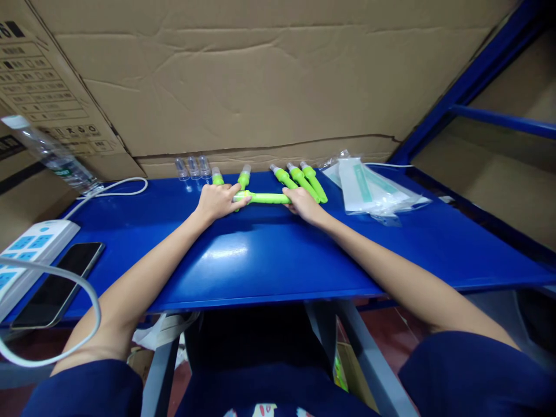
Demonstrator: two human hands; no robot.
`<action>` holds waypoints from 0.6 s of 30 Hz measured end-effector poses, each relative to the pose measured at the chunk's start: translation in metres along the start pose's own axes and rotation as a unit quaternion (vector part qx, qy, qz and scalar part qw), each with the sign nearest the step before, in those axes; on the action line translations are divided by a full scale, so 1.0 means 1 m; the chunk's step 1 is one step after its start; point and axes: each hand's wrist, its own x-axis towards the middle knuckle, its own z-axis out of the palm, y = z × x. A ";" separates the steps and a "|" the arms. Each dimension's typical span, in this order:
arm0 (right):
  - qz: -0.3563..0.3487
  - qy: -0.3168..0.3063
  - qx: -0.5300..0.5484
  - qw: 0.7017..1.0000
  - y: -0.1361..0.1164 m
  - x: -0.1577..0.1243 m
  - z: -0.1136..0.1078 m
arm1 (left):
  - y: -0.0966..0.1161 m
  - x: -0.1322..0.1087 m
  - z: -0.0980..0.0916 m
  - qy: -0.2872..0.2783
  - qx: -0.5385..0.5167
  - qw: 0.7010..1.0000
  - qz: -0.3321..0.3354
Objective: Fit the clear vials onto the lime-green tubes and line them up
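Note:
A bright green tube with a clear cap [268,198] lies sideways between my two hands, above the blue table. My left hand [220,201] is closed round its capped end. The fingers of my right hand [303,204] grip the other, plain end. Behind my left hand, two similar green tubes [244,176] show their clear tops, their lower parts partly hidden. Several more green capped tubes [309,180] lie side by side just beyond my right hand. Three loose clear caps [193,168] stand at the back, left of the tubes.
Clear plastic packets with white and green sheets [362,188] lie at the right. A water bottle [54,156], a white power strip [39,246], a cable [93,307] and a phone [61,284] are at the left. A cardboard wall [269,87] backs the blue table [269,260].

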 end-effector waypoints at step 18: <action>-0.022 0.180 0.127 0.975 -0.014 0.003 -0.016 | -0.052 0.000 0.015 0.110 -0.053 0.985 -0.118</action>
